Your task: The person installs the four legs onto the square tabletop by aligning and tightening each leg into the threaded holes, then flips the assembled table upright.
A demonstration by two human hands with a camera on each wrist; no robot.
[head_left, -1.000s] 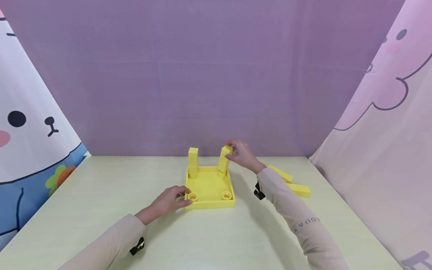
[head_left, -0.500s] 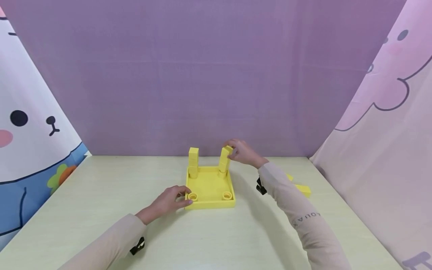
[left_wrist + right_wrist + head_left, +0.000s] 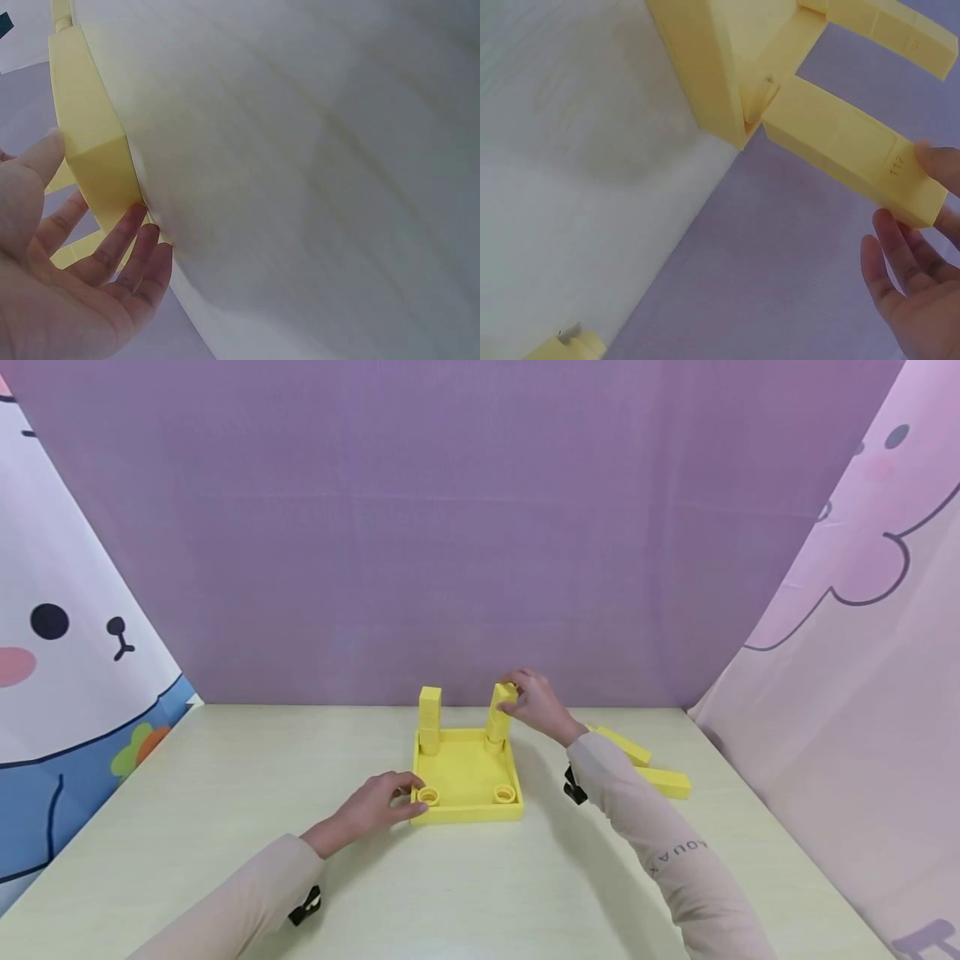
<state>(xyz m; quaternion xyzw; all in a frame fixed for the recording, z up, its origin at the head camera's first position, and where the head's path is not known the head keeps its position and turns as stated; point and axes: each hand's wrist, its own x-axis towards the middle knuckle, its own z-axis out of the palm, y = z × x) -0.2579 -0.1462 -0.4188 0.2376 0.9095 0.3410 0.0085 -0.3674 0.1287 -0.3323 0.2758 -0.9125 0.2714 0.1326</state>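
Note:
A yellow square panel (image 3: 465,770) with a raised rim lies flat on the table, with round sockets in its two near corners. My left hand (image 3: 367,810) holds its near-left corner between thumb and fingers, as the left wrist view confirms on the panel's edge (image 3: 94,142). At the far-left corner stands a yellow square leg (image 3: 430,714). In the far-right corner another leg (image 3: 496,717), marked 117, leans slightly right on its socket. Near its top, my right hand (image 3: 542,705) pinches this leg (image 3: 847,142) with thumb and fingertips. Its joint with the socket is partly hidden.
Loose yellow legs (image 3: 666,782) lie on the table to the right, partly behind my right forearm. A purple cloth (image 3: 480,535) rises behind the table's far edge. Printed curtains (image 3: 862,693) hang at both sides.
My right hand and forearm swing slightly right, then back left, with the fingers shifting around the leg's top. The leg stays on its corner; the left hand and panel have not moved.

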